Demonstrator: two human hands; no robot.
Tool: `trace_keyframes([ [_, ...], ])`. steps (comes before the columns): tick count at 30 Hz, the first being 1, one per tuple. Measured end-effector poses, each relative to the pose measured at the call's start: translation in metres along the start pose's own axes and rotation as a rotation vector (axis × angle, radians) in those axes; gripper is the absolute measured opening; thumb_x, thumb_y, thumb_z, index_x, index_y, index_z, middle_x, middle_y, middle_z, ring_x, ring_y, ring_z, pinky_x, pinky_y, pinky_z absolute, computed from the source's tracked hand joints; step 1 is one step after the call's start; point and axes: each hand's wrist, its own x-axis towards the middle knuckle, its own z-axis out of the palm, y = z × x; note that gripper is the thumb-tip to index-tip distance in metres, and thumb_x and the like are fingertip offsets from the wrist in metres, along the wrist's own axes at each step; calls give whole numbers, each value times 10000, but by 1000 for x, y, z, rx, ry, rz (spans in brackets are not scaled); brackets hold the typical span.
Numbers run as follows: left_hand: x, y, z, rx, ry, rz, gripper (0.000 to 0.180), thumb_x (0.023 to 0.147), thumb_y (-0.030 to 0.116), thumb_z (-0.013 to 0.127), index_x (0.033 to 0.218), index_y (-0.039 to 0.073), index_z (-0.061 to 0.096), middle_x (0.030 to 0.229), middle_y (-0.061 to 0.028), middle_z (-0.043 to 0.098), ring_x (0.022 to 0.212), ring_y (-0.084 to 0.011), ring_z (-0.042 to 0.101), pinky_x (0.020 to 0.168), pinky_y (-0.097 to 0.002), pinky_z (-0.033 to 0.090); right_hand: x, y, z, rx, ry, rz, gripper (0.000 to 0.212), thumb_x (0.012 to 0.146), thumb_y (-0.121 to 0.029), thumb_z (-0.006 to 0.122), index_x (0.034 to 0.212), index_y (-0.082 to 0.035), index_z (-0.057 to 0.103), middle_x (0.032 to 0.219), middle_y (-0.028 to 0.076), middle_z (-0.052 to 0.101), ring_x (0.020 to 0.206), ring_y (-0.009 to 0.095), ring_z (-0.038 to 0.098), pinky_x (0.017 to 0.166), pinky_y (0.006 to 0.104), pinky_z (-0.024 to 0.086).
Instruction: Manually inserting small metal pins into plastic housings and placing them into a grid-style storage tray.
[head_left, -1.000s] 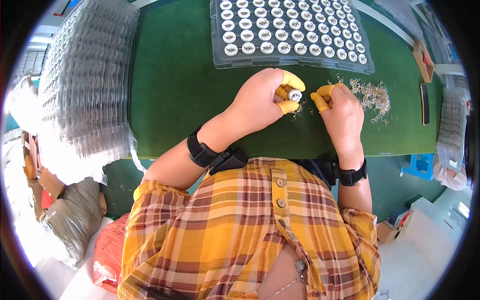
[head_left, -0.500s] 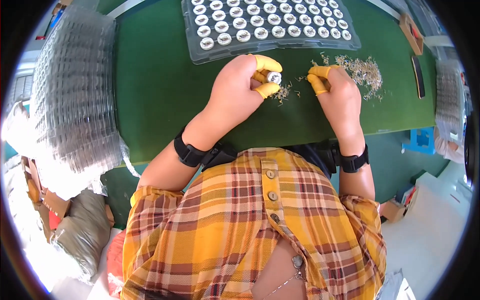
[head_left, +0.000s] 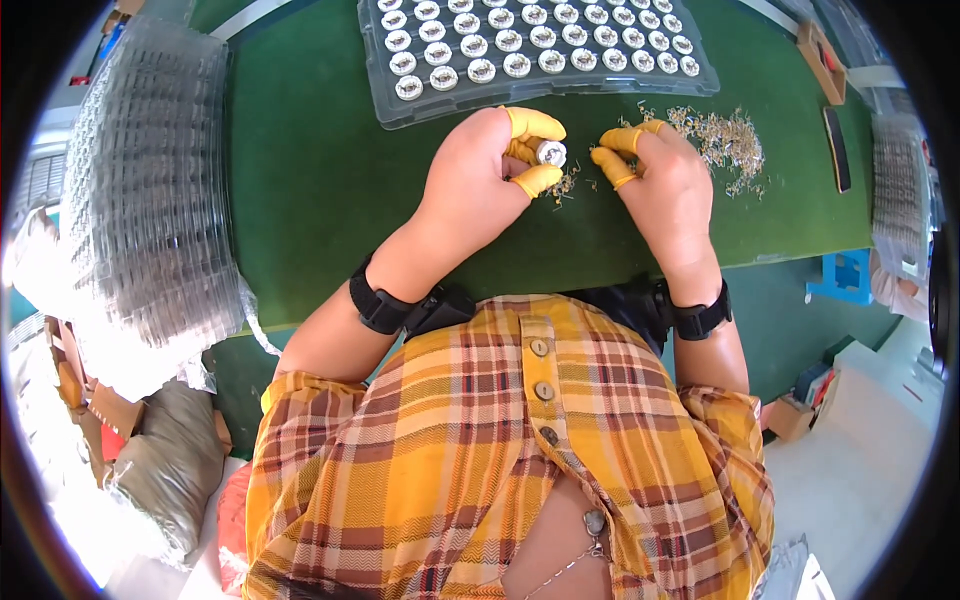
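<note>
Between thumb and fingers, my left hand [head_left: 475,165] grips a small round white part [head_left: 551,153] with a dark and metallic pattern on its face. Yellow finger cots cover the fingertips of both hands. My right hand [head_left: 665,180] is just to the right, with thumb and fingers pinched close together; whatever they hold is too small to name. A few tiny metal pieces [head_left: 563,188] lie on the green table under the round part. A larger heap of the same bent metal pieces [head_left: 735,145] spreads beyond my right hand.
A clear plastic tray [head_left: 400,115] with rows of similar round parts stands at the far side of the green table [head_left: 300,200]. Tall stacked clear trays [head_left: 150,180] line the left edge. A dark flat bar [head_left: 837,150] and a small cardboard box [head_left: 822,62] lie at the right.
My right hand has moved left from beside the heap toward the round part. My left hand stays nearly in place, still gripping that part.
</note>
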Motion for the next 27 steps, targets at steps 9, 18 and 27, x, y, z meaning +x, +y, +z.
trace_keyframes([
  [9,-1,2,0,-49,-7,-19,303,811,-80,645,1094,-5,569,977,-49,605,874,-110,616,756,-236,532,4,-3,7,151,-16,-40,147,653,-51,732,778,-93,666,708,48,591,634,220,595,565,330,481],
  [18,1,0,-3,-38,49,1,332,807,-82,653,1114,-14,547,973,-69,608,828,-121,617,719,-241,532,7,2,4,284,51,47,155,734,-38,713,884,-75,695,776,61,644,630,204,628,568,300,491],
  [27,2,-2,0,-40,29,-14,315,807,-81,657,1099,-14,559,964,-66,607,815,-119,616,720,-244,533,12,5,6,40,-34,-202,140,689,-73,727,825,-86,699,787,51,616,764,262,600,682,355,500],
])
